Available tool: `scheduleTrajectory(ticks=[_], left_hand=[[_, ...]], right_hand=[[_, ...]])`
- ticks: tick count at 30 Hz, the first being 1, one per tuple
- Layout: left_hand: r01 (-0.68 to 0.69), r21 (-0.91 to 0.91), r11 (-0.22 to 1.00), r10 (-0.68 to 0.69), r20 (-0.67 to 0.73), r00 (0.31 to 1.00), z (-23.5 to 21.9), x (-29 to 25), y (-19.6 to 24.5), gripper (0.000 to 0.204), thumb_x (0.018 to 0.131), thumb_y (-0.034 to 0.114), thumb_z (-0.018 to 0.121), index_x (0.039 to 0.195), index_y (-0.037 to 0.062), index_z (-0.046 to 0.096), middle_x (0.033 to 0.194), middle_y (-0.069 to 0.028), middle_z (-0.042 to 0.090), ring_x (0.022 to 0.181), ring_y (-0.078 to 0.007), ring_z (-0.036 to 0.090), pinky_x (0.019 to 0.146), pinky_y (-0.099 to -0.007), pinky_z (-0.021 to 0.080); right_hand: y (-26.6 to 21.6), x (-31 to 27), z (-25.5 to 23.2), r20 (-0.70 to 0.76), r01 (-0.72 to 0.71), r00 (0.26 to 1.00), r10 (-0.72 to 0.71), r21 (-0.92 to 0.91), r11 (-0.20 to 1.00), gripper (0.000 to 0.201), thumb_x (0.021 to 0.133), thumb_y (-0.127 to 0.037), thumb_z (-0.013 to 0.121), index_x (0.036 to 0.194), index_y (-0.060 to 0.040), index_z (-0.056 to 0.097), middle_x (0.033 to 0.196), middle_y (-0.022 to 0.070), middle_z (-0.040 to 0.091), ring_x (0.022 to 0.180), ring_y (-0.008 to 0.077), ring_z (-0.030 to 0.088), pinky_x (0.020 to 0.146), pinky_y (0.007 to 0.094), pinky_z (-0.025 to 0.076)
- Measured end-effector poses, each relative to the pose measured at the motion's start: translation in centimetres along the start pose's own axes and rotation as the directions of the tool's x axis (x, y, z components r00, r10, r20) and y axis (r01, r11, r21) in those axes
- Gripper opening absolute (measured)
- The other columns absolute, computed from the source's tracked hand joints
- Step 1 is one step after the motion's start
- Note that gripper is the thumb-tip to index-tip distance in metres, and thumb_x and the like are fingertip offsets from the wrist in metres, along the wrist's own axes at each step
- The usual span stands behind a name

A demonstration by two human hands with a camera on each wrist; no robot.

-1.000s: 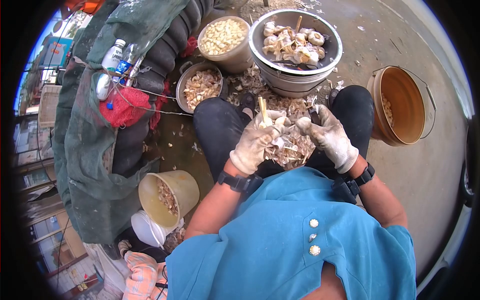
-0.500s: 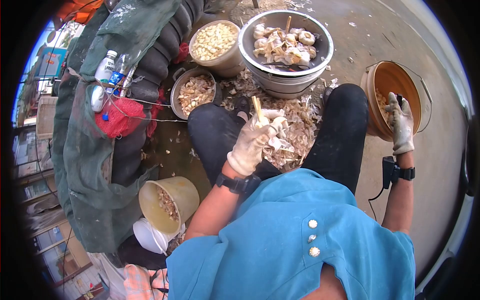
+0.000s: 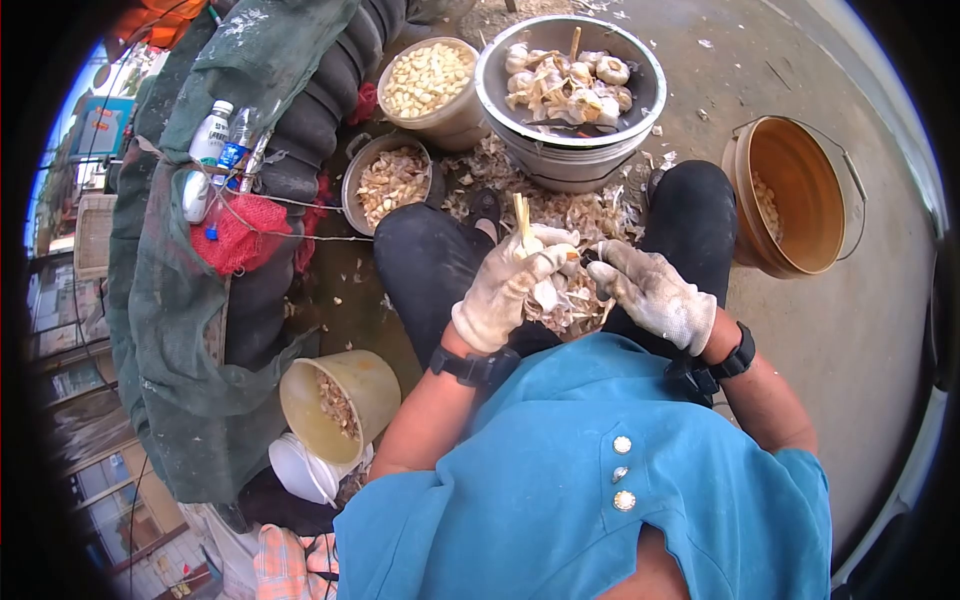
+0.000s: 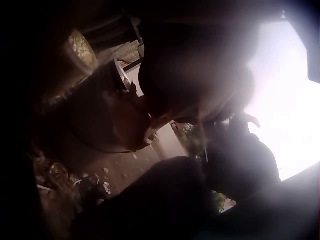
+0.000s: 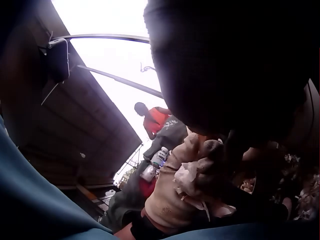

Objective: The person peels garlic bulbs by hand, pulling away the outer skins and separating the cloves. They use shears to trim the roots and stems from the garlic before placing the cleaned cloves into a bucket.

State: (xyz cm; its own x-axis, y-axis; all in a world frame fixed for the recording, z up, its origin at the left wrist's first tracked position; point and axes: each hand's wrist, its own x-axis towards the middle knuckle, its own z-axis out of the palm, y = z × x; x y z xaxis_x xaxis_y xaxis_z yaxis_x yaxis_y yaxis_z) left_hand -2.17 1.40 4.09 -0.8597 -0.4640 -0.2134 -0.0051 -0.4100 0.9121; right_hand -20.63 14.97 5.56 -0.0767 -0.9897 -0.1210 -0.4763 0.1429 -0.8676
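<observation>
In the head view my gloved left hand [image 3: 505,292] grips a garlic bulb [image 3: 540,240] by its side, its pale stem [image 3: 522,212] pointing up between the knees. Loose white skin hangs from it. My gloved right hand [image 3: 660,300] is close to the bulb from the right, fingers curled and fingertips pointing at it. A small dark tool [image 3: 600,262] shows at those fingertips; its kind I cannot tell. The right wrist view shows the left glove [image 5: 172,195] with white garlic skin [image 5: 186,172] at its fingers. The left wrist view is mostly dark.
Garlic bulbs [image 3: 570,85] fill a grey basin [image 3: 655,100] ahead. Peeled cloves [image 3: 430,78] are in a bucket behind left, more cloves [image 3: 392,185] in a pot. An orange-brown bucket [image 3: 800,200] with some cloves stands right. A cream bucket [image 3: 375,385] is tipped at left. Skins [image 3: 600,215] litter the ground.
My right hand went from beside the bulb out to the orange-brown bucket at right, then came back to the bulb. My left hand has kept its hold on the garlic.
</observation>
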Motion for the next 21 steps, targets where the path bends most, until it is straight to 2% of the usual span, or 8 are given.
scheduleTrajectory(ticks=[3,5,7,9,16,18,20,21], left_hand=[[0.024,0.058,0.998,-0.024,0.002,1.000,0.1,-0.2,0.5,0.047,0.093,0.032,0.060,0.123,-0.0030,0.054,0.094,-0.0054,0.063,0.077,-0.0085,0.057,0.067,-0.0201,0.046],[0.036,0.060,0.998,-0.036,0.012,0.999,0.2,-0.1,1.0,0.047,0.093,0.032,0.061,0.123,-0.0031,0.053,0.094,-0.0054,0.063,0.078,-0.0088,0.058,0.069,-0.0206,0.046],[0.048,0.063,0.997,-0.049,0.022,0.999,0.2,-0.1,1.0,0.048,0.092,0.032,0.061,0.124,-0.0032,0.053,0.094,-0.0054,0.063,0.080,-0.0091,0.058,0.070,-0.0210,0.046],[0.101,-0.010,0.995,-0.101,0.006,0.995,0.2,-0.1,0.8,0.048,0.092,0.032,0.062,0.124,-0.0038,0.053,0.096,-0.0057,0.063,0.082,-0.0097,0.058,0.073,-0.0216,0.046],[0.110,0.046,0.993,-0.112,0.031,0.993,0.2,-0.1,0.9,0.043,0.093,0.027,0.060,0.123,-0.0044,0.055,0.097,-0.0051,0.063,0.079,-0.0091,0.058,0.070,-0.0212,0.045],[0.044,0.085,0.995,-0.047,0.038,0.998,0.3,0.0,0.8,0.041,0.093,0.025,0.060,0.122,-0.0043,0.055,0.094,-0.0044,0.063,0.076,-0.0082,0.057,0.068,-0.0209,0.045],[0.063,0.057,0.996,-0.065,0.034,0.997,0.5,0.0,1.0,0.040,0.093,0.025,0.061,0.121,-0.0043,0.056,0.093,-0.0043,0.063,0.075,-0.0084,0.057,0.067,-0.0210,0.045],[0.082,0.029,0.996,-0.083,0.031,0.996,0.5,-0.1,1.1,0.040,0.093,0.025,0.061,0.119,-0.0043,0.057,0.092,-0.0043,0.063,0.075,-0.0085,0.057,0.066,-0.0210,0.045]], right_hand=[[0.1,-0.1,0.3,0.020,-0.040,0.999,0.039,0.059,0.997,0.032,0.097,-0.020,0.053,0.117,0.0043,0.055,0.097,0.0247,0.064,0.092,0.0413,0.062,0.079,0.0435,0.051],[0.4,-0.2,0.4,0.007,0.037,0.999,-0.037,0.045,0.998,0.034,0.097,-0.021,0.053,0.119,0.0043,0.055,0.099,0.0254,0.063,0.093,0.0413,0.062,0.080,0.0424,0.051],[0.4,-0.2,0.4,0.007,0.044,0.999,-0.044,0.033,0.998,0.033,0.097,-0.022,0.052,0.118,0.0036,0.055,0.098,0.0253,0.063,0.092,0.0415,0.062,0.079,0.0428,0.051],[0.3,-0.1,0.3,0.006,0.052,0.999,-0.052,0.023,0.998,0.032,0.097,-0.022,0.052,0.117,0.0029,0.055,0.097,0.0251,0.063,0.091,0.0416,0.062,0.078,0.0432,0.051],[0.1,0.1,0.2,0.057,-0.045,0.998,0.039,0.093,0.995,0.026,0.098,-0.023,0.051,0.109,-0.0008,0.057,0.086,0.0222,0.061,0.081,0.0408,0.061,0.069,0.0427,0.049],[-0.2,0.1,0.1,0.062,-0.049,0.997,0.043,0.099,0.994,0.026,0.098,-0.024,0.051,0.108,-0.0010,0.057,0.085,0.0215,0.061,0.079,0.0401,0.060,0.069,0.0422,0.048],[-1.0,0.3,-0.3,0.118,-0.159,0.983,0.143,0.139,0.977,0.026,0.099,-0.026,0.052,0.107,-0.0018,0.058,0.084,0.0205,0.061,0.077,0.0390,0.060,0.067,0.0419,0.048],[-1.1,0.3,-0.4,0.118,-0.159,0.983,0.143,0.140,0.977,0.026,0.099,-0.026,0.052,0.107,-0.0018,0.058,0.084,0.0205,0.061,0.077,0.0390,0.060,0.067,0.0419,0.048]])
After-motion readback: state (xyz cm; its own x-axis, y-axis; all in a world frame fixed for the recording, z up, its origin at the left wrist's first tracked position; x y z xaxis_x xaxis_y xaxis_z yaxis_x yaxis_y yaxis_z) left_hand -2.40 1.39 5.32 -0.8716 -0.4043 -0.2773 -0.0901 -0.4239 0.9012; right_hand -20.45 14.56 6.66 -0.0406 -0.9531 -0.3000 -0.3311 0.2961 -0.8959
